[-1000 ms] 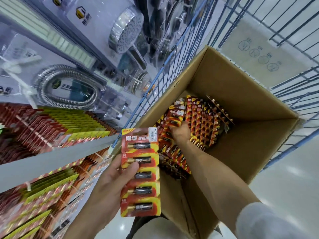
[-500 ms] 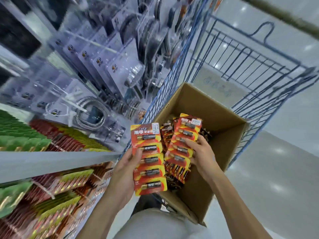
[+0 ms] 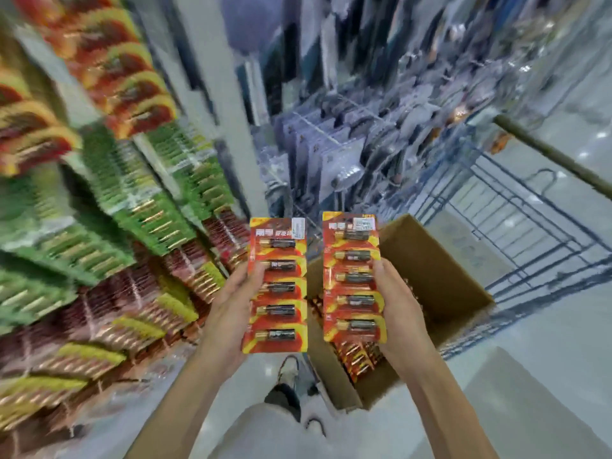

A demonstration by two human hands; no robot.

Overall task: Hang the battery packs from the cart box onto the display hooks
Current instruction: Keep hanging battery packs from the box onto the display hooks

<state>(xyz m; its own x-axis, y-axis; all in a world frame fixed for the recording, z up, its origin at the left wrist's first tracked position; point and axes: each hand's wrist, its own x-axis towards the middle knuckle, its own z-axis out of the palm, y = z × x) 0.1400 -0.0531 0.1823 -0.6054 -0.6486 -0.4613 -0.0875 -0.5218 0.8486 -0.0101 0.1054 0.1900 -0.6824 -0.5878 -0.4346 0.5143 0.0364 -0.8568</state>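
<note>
At far left we see blurred display racks (image 3: 109, 246) of green and red packs. Our left hand (image 3: 228, 313) grips one battery strip (image 3: 277, 289) upright by its left edge, thumb across the front. Just beside it, our right hand (image 3: 397, 313) grips a second strip (image 3: 355, 279) above the open cardboard box (image 3: 440, 279) in the blue wire cart (image 3: 530, 233).

White Chinese characters are showing across the top of the red battery pack (image 3: 277, 286) the left hand (image 3: 228, 313) is holding, but blur is keeping them from being read. A white price sticker (image 3: 364, 223) is sitting at the top right corner of the second red battery pack (image 3: 354, 279), its print too smeared to make out.
</note>
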